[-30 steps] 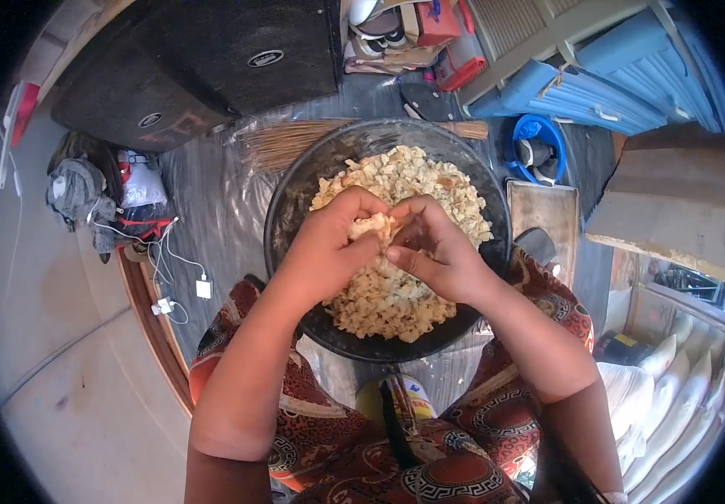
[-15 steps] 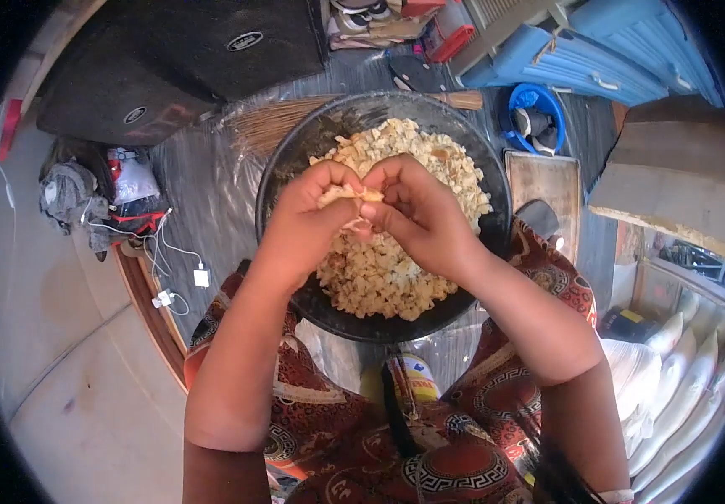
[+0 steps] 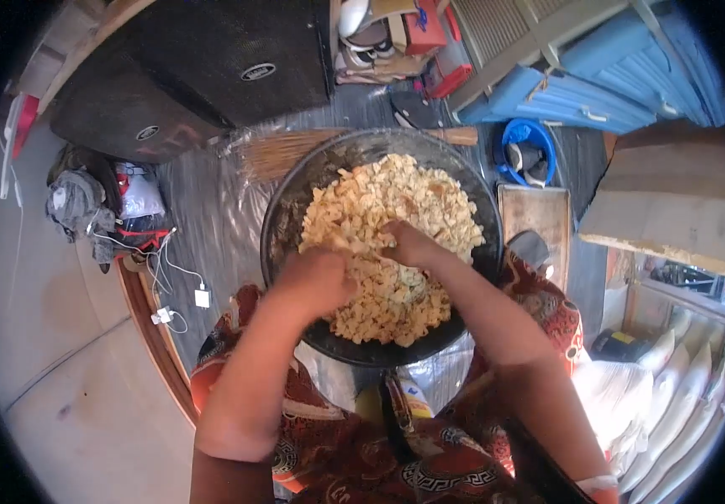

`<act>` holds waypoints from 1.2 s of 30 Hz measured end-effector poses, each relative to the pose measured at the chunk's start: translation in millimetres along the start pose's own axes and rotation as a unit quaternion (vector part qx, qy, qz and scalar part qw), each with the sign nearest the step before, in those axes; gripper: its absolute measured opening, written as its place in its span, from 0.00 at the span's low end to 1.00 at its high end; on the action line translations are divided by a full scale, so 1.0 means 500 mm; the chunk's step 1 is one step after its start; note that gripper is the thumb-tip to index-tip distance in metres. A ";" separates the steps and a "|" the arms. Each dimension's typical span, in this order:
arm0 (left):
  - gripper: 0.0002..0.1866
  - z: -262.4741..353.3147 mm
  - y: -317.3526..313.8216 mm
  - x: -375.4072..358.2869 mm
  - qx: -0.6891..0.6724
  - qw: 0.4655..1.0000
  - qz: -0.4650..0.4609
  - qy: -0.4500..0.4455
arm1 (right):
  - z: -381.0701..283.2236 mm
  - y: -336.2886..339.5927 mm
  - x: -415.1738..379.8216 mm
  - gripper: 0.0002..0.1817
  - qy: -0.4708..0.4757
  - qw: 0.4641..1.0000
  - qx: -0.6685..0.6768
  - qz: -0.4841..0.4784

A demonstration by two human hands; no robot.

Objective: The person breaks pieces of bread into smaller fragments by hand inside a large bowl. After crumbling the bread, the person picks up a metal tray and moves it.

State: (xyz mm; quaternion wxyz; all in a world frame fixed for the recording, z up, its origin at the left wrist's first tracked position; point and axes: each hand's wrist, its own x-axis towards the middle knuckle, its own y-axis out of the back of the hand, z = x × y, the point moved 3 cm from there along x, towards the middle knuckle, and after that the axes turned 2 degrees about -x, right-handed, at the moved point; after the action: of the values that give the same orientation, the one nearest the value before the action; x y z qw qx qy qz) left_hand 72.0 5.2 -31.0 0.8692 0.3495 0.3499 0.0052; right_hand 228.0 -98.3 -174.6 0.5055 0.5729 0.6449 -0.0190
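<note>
A wide black basin (image 3: 275,220) holds a heap of pale, torn bread-like pieces (image 3: 413,193), some browned at the edges. Over the left part of the heap is my left hand (image 3: 316,279), its fingers curled and smeared by motion. Whether anything lies in those fingers cannot be made out. My right hand (image 3: 417,246) reaches down to the middle of the heap, fingertips at the pieces, thumb and forefinger apart. Its remaining fingers are partly hidden. The basin stands on the floor in front of my knees.
A straw broom (image 3: 282,153) lies behind the basin, near large black speakers (image 3: 236,71). To the right are a blue bucket (image 3: 539,130) holding shoes, a tray-like board (image 3: 509,197) and a cardboard box (image 3: 673,197). White cables and a charger (image 3: 203,298) lie to the left.
My hands, which held a bread-like piece together above the heap, have separated and lowered to the pieces. The left moved down, the right slightly right and down. The camera view has shifted.
</note>
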 end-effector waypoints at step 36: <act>0.24 0.049 -0.129 -0.066 0.024 0.985 -0.163 -0.057 | 0.132 0.015 0.013 0.34 -0.126 0.977 0.158 0.074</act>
State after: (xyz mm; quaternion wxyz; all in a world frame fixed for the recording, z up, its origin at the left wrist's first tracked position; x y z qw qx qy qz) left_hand 47.0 -66.7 -37.6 0.8683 0.3079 0.3520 -0.1653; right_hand 276.4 -130.8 -206.8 0.4857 0.6845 0.5210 -0.1553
